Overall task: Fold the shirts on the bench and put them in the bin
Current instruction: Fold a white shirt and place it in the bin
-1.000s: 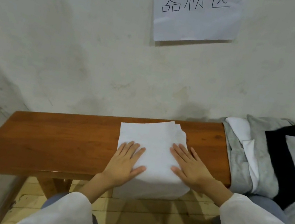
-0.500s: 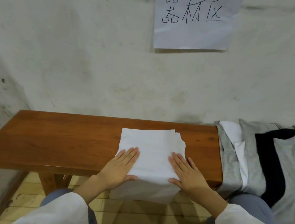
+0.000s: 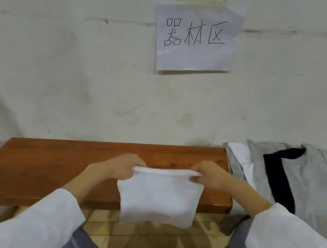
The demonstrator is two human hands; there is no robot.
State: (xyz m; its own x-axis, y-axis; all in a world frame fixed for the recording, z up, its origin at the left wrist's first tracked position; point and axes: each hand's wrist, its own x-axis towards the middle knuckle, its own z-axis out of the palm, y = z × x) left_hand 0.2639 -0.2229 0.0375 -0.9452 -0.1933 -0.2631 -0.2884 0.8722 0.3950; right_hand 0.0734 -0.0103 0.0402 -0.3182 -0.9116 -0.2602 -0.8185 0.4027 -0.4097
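Head view: a long reddish-brown wooden bench (image 3: 41, 168) bears a grey, white and black shirt heap (image 3: 322, 184) at its right end. A folded white shirt (image 3: 158, 197) hangs over the near edge, top corners pinched by left hand (image 3: 122, 167) and right hand (image 3: 208, 175).

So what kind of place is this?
Probably a storage or equipment corner, not a home: a handwritten paper sign reading "equipment area" is taped to the scuffed white wall, above a plain wooden bench piled with grey shirts.

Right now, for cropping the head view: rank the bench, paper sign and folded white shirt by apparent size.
Largest: bench.
Then paper sign and folded white shirt look alike; the shirt is nearer the camera, so unranked.
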